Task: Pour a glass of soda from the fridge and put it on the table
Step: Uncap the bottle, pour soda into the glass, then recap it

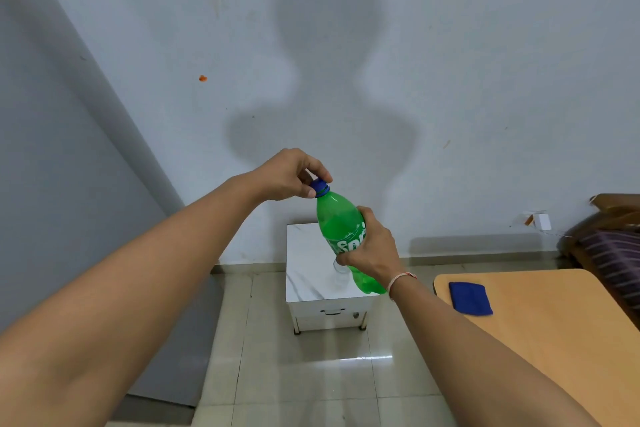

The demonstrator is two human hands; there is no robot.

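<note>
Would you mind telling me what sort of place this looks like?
Probably a room in a home: a tiled floor, a small white cabinet against a marked painted wall, and a wooden table bearing a blue cloth.

Brightness: the room is evenly and fairly brightly lit, with cool, slightly bluish colour on the wall [450,45].
Light source: light comes from behind the person, since shadows fall forward onto the far wall.
Shadows: a large soft-edged shadow of head and shoulders lies on the wall at centre; a thin dark band runs along the wall's base on the right.
Glare: a white streak shines on the floor tiles [363,357] in front of the small white cabinet [308,270], whose top is pale and nearly washed out.
Distortion: the wide lens bends lines; the left wall corner leans steeply and the near forearms look oversized.
Sharpness: the centre is fairly crisp; the edges are softer.
</note>
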